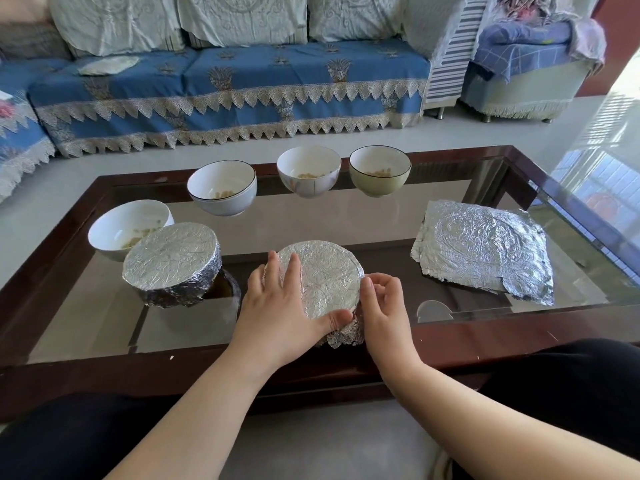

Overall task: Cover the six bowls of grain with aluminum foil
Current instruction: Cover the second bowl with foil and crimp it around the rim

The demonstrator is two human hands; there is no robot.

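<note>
I can read no writing or brand on anything here. My left hand (pixel 284 303) lies flat with straight fingers on the foil top of the foil-covered bowl (pixel 323 277) in front of me, the thumb pressing its near rim. My right hand (pixel 382 306) is at the bowl's right side, fingers curled and pinching the crumpled foil edge down against the wall. The foil across this bowl is pulled fairly smooth on top, with fine wrinkles and the round rim showing through; below the rim it bunches in rough folds.

This bowl stands near the front edge of the glass surface (pixel 346 220). Just to its left stands a second wrapped bowl (pixel 173 263), its foil tight over the top and folded down the sides. Touching that one from behind is an open white bowl (pixel 128 226) with a little pale grain at the bottom. Farther back, three more bowls stand uncovered in a loose row: a white bowl with a dark rim line (pixel 223 187), a plain white bowl (pixel 309 171) and a pale green bowl (pixel 380 170), each holding a small amount of grain. To the right, well apart from the bowls, lies a stack of crinkled foil sheets (pixel 485 249), flat on the glass. Beyond the surface stands a sofa with a blue patterned cover (pixel 225 84).
</note>
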